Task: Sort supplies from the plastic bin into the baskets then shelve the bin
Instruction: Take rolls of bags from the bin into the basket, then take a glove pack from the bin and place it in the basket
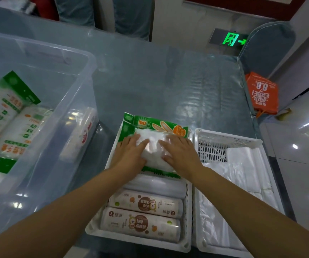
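Head view: a green-and-white glove packet [154, 144] is pressed flat into the far end of the left white basket [188, 211], with the left hand [131, 155] and right hand [179, 155] laid on top of it side by side. The fingers [140, 141] of both hands are extended and spread over the clear film; nothing is gripped, only held down. Nearer in the same basket, printed rolls [142, 215] are seen lying crosswise, packed against one another. Just beside it to the right, a second white basket [256, 141] is filled along its near part with folded clear plastic bags [243, 175], its slotted floor left bare at the far end. To the left on the glass-covered tabletop [159, 81], the clear plastic bin [75, 90] is shown not yet emptied: green-labelled rolls [10, 118] and a white pack [82, 133] are visible through its wall.

The step in hand is judged to be the seating of the packet. It is best done with even pressure from both palms, so that the packet is settled below the rim and butted against the rolls, without the basket being pushed along the tabletop. Several more items appear to be awaiting sorting before the bin can be shelved.
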`<state>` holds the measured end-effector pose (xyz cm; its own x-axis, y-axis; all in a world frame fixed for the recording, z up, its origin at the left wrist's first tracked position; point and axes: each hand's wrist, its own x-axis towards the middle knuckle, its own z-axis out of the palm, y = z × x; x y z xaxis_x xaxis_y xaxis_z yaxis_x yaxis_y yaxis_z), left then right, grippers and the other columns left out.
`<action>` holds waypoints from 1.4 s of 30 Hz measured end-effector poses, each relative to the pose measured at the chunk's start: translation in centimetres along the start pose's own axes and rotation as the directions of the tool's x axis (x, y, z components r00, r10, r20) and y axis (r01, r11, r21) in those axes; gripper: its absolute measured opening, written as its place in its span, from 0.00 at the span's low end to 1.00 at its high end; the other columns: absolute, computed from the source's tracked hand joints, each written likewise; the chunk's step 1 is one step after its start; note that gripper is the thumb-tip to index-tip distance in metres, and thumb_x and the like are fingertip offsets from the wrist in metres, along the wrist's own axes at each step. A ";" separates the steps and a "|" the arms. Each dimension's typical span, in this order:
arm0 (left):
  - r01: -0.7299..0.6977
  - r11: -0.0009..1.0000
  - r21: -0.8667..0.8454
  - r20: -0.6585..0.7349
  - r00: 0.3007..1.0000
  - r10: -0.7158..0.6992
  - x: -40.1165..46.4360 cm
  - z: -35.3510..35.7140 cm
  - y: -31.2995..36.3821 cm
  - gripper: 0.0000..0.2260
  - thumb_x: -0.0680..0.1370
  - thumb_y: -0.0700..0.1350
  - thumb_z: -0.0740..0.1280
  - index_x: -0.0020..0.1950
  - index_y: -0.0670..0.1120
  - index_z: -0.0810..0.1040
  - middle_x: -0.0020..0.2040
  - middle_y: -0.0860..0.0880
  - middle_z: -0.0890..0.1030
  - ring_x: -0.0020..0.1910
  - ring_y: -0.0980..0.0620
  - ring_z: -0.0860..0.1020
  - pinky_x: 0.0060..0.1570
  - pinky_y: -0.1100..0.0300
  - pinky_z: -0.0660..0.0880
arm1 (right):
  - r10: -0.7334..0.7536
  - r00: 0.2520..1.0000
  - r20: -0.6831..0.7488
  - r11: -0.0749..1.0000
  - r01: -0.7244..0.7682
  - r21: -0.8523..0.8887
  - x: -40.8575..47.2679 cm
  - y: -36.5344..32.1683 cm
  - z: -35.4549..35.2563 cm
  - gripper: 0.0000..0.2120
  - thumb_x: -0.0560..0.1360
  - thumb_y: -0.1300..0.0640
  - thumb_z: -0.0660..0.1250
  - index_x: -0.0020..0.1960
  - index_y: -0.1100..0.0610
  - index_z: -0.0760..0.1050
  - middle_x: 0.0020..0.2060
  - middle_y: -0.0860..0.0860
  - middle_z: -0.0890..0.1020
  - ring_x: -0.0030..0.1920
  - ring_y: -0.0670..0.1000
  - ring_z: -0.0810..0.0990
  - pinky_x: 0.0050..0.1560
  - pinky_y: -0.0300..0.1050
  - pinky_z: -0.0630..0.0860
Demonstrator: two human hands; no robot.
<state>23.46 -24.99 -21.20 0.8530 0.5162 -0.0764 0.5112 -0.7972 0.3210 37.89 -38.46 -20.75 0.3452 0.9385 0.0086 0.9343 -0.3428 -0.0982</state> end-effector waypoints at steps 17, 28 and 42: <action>-0.109 0.992 0.068 0.215 0.972 0.093 1.3 -2.3 -0.5 0.38 0.72 0.55 0.67 0.76 0.54 0.48 0.78 0.46 0.47 0.75 0.45 0.47 0.72 0.48 0.49 | 0.119 0.992 -0.035 0.990 -0.116 0.076 3.1 -0.1 -2.4 0.22 0.76 0.50 0.62 0.69 0.49 0.65 0.65 0.54 0.71 0.64 0.57 0.68 0.62 0.53 0.63; -0.079 0.984 0.159 -0.265 0.957 0.119 -6.4 -18.1 -1.7 0.26 0.73 0.53 0.64 0.69 0.48 0.67 0.72 0.46 0.67 0.72 0.47 0.59 0.68 0.52 0.55 | -0.081 0.939 -0.334 0.963 0.160 0.218 6.4 -9.0 -11.6 0.14 0.75 0.59 0.65 0.61 0.58 0.76 0.55 0.57 0.80 0.56 0.60 0.76 0.56 0.54 0.69; 0.026 0.855 0.519 0.282 0.938 -0.200 -10.6 -24.5 -26.0 0.24 0.74 0.49 0.65 0.69 0.47 0.67 0.65 0.45 0.72 0.62 0.46 0.71 0.59 0.50 0.73 | -0.262 0.896 -0.358 0.910 0.353 0.218 13.5 -27.0 -15.4 0.12 0.77 0.57 0.62 0.59 0.59 0.77 0.54 0.56 0.80 0.56 0.56 0.76 0.58 0.49 0.67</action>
<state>-1.46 -2.06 -5.62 0.7276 0.5557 -0.4023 0.5138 -0.8300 -0.2172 18.67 -17.22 -2.62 0.0969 0.9158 0.3899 0.9525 0.0283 -0.3033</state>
